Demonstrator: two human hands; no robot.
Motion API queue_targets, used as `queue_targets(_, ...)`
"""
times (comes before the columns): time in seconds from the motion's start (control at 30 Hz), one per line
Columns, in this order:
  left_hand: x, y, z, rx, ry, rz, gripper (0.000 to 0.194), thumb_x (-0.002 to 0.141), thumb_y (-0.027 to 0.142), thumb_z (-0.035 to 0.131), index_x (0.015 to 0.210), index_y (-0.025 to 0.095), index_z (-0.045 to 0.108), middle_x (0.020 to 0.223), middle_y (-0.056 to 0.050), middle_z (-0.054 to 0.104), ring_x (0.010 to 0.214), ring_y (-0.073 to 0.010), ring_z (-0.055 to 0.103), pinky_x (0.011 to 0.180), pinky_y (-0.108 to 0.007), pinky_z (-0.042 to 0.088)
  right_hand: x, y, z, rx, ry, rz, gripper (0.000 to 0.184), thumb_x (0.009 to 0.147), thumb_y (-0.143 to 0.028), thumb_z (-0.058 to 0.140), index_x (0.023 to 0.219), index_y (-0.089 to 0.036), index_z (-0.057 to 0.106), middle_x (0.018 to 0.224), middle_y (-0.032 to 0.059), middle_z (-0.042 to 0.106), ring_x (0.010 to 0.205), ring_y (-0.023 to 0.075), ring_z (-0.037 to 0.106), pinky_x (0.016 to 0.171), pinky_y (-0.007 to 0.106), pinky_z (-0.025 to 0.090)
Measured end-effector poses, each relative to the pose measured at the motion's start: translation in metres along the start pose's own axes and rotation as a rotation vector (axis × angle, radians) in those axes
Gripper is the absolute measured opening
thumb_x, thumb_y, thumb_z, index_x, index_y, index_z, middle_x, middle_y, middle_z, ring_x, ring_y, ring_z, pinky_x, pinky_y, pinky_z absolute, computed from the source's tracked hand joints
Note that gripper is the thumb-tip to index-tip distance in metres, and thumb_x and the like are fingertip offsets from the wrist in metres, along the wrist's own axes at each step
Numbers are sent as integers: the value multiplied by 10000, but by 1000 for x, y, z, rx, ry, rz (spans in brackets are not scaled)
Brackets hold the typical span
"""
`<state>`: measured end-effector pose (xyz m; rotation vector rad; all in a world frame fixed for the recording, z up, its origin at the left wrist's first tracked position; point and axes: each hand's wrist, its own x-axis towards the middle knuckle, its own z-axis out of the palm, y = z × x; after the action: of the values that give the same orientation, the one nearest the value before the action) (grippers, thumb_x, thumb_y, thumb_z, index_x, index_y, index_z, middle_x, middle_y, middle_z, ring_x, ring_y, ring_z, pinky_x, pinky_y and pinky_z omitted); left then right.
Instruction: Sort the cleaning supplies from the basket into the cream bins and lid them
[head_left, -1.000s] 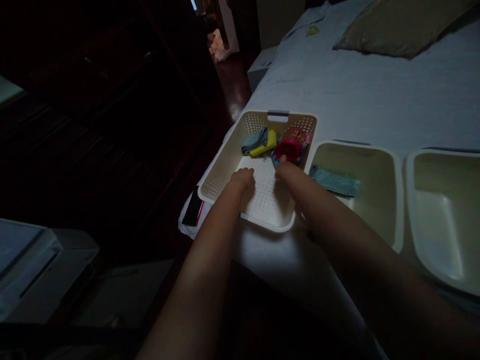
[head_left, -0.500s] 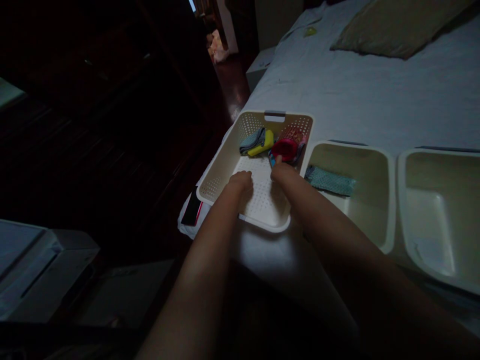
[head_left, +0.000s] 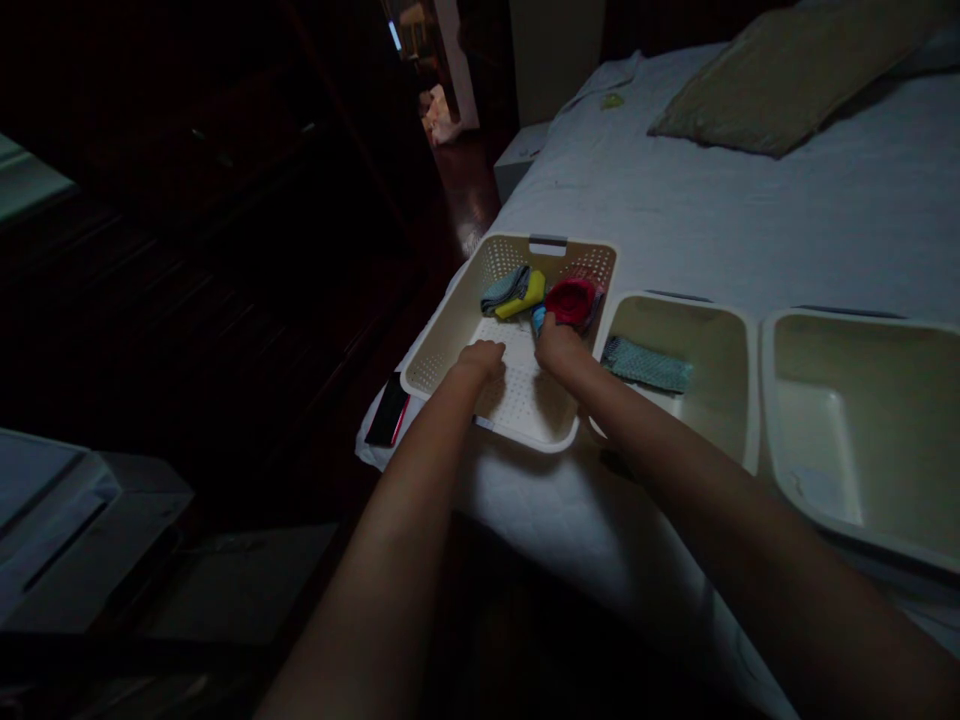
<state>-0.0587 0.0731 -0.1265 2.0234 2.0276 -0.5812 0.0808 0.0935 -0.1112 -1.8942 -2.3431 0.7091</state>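
Both my hands reach into a white perforated laundry basket point(head_left: 442, 335) on the bed's corner. My left hand point(head_left: 484, 358) is curled over the bare basket floor, with nothing visible in it. My right hand point(head_left: 557, 345) is closed, its fingertips at a small blue item point(head_left: 538, 318) and the near edge of a red bundle point(head_left: 571, 300), which looks like cloth. What those fingers grip is hidden. Left of the red bundle, a folded grey-blue cloth point(head_left: 504, 290) lies against a folded yellow cloth point(head_left: 525, 297).
To the right, a cream bin point(head_left: 720, 420) holds a folded teal cloth point(head_left: 649, 365). Another cream bin point(head_left: 900, 420) stands beside it. A dark phone-like object point(head_left: 388, 412) lies at the bed's corner. A beige pillow point(head_left: 750, 90) rests farther back on the white bed point(head_left: 750, 225).
The view has shifted slightly, so the bins appear farther left. My right hand has moved a little towards the blue item. My left hand stays almost in place.
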Motion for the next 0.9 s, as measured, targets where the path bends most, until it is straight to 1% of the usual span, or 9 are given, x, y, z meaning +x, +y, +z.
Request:
queue_targets(0.1, -9, 0, -6, 2, 14, -3, 419, 883, 293, 489, 1268, 140, 548, 1281, -163, 599, 1160, -267, 583, 938, -340, 475, -7, 2, -1, -31, 60, -39, 379, 917, -80, 355, 1285, -53, 443, 1139, 246, 632, 1073, 287, 630, 856, 343, 486)
queue_targets(0.23, -18, -2, -10, -7, 15, -19, 408, 876, 295, 502, 1250, 143, 559, 1270, -161, 609, 1147, -260, 594, 928, -331, 478, -14, -1, -2, -60, 103, -72, 339, 910, -108, 401, 1230, -52, 502, 1111, 243, 644, 1054, 293, 638, 834, 336, 488)
queue_targets(0.33, -26, -4, -11, -22, 26, -20, 400, 874, 293, 505, 1239, 144, 567, 1265, -166, 610, 1158, -262, 589, 942, -336, 471, -21, -3, -6, -69, 133, -128, 311, 913, -134, 426, 1189, -51, 544, 1108, 233, 647, 1031, 287, 645, 823, 328, 486)
queue_targets(0.47, -39, -5, -10, -47, 50, -15, 394, 880, 295, 492, 1239, 150, 564, 1272, -155, 608, 1178, -242, 580, 967, -318, 452, -31, -3, -15, -96, 196, -170, 323, 914, -203, 484, 1179, -37, 565, 1121, 238, 634, 1018, 295, 643, 818, 334, 483)
queue_targets(0.6, -54, -4, -8, -78, 82, -11, 393, 884, 300, 475, 1241, 160, 559, 1285, -130, 608, 1170, -219, 587, 953, -293, 456, -36, 4, -19, -107, 254, -205, 339, 923, -228, 467, 1147, -6, 591, 1125, 249, 615, 1031, 292, 626, 835, 324, 467)
queue_targets(0.8, -66, 3, -6, -163, 189, 22, 423, 889, 309, 461, 1274, 142, 518, 1308, -133, 591, 1188, -215, 574, 966, -286, 444, -37, 15, -21, 3, 332, -242, 343, 940, -238, 419, 1167, -34, 576, 1133, 206, 624, 1017, 244, 619, 840, 283, 434)
queue_targets(0.9, -69, 8, -2, -209, 236, 63, 437, 880, 312, 486, 1273, 122, 508, 1317, -142, 579, 1199, -214, 563, 979, -275, 433, -41, 17, -22, 65, 331, -259, 338, 958, -277, 402, 1094, -51, 614, 1076, 188, 656, 981, 234, 623, 818, 278, 419)
